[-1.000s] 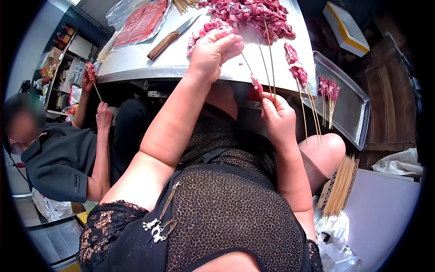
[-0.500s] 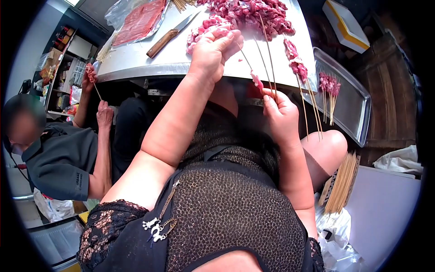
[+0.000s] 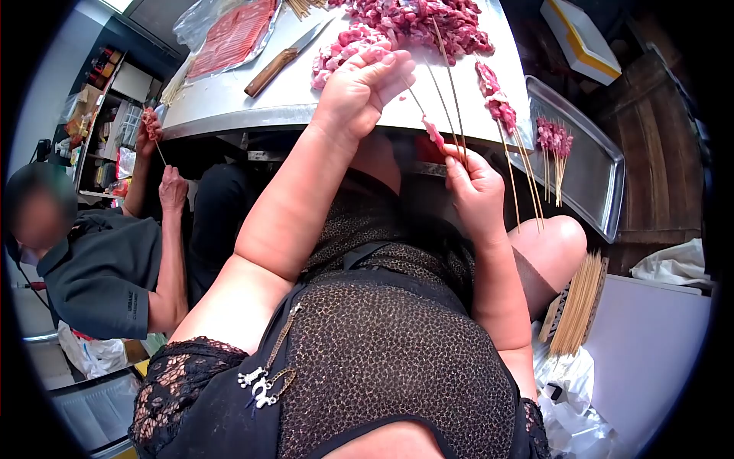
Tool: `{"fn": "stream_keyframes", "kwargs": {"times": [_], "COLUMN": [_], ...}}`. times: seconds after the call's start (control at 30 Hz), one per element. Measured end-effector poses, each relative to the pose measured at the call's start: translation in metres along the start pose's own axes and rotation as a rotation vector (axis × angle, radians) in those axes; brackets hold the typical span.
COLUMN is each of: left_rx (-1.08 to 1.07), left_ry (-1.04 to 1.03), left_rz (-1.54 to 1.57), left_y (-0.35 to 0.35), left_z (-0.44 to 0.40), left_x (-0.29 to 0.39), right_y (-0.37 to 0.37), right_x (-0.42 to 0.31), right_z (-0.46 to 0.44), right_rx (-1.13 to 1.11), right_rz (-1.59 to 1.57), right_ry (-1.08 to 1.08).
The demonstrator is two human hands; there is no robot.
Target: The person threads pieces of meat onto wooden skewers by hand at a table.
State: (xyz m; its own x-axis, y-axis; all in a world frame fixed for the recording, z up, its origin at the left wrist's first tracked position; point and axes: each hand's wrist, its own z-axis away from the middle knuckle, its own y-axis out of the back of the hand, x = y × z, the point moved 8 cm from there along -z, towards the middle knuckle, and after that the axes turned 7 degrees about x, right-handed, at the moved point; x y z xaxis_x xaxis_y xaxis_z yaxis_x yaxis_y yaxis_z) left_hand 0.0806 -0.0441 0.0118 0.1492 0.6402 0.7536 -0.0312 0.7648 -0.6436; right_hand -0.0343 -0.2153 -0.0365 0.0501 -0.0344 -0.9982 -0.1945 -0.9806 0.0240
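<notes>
My left hand (image 3: 353, 96) is raised over the table's front edge, fingers curled, with a pink piece of meat (image 3: 375, 52) at its fingertips; the pile behind partly blends with it. My right hand (image 3: 475, 182) pinches several thin skewers (image 3: 456, 96) that fan upward. One of them carries a strip of meat (image 3: 433, 131) just above my right fingers, and its tip points at my left hand. Behind my left hand, cut raw meat (image 3: 443, 30) is heaped on the table. Loaded meat skewers (image 3: 497, 96) rest at the table's right edge, their sticks hanging over it.
A knife (image 3: 271, 71) and bagged sliced meat (image 3: 233, 38) lie on the metal table (image 3: 229, 107). At right, a tray (image 3: 604, 164) holds finished skewers (image 3: 553, 139); below is a bundle of bare skewers (image 3: 577, 306). On the left, a co-worker (image 3: 111, 264) holds a meat skewer.
My hands keep nearly the same pose, and the meat strip stays just above my right fingers. The view has shifted slightly. The co-worker's lower hand has moved a little.
</notes>
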Motion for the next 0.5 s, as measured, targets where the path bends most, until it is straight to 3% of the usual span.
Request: {"fn": "stream_keyframes", "kwargs": {"times": [0.1, 0.2, 0.27, 0.5], "left_rx": [-0.023, -0.071, -0.109, -0.132], "left_ry": [-0.020, -0.022, -0.017, -0.047], "left_rz": [-0.040, -0.098, -0.153, -0.127], "left_y": [-0.006, -0.008, -0.009, -0.012], "left_z": [0.005, 0.007, 0.007, 0.017], "left_x": [-0.002, -0.005, -0.008, 0.003], "right_y": [-0.003, -0.008, -0.016, -0.003], "right_x": [0.000, 0.004, 0.013, 0.003], "right_z": [0.002, 0.004, 0.005, 0.001], "right_rx": [0.031, 0.006, -0.062, -0.012], "right_rz": [-0.055, -0.091, -0.296, -0.141], "right_ry": [0.059, 0.020, -0.097, -0.041]}}
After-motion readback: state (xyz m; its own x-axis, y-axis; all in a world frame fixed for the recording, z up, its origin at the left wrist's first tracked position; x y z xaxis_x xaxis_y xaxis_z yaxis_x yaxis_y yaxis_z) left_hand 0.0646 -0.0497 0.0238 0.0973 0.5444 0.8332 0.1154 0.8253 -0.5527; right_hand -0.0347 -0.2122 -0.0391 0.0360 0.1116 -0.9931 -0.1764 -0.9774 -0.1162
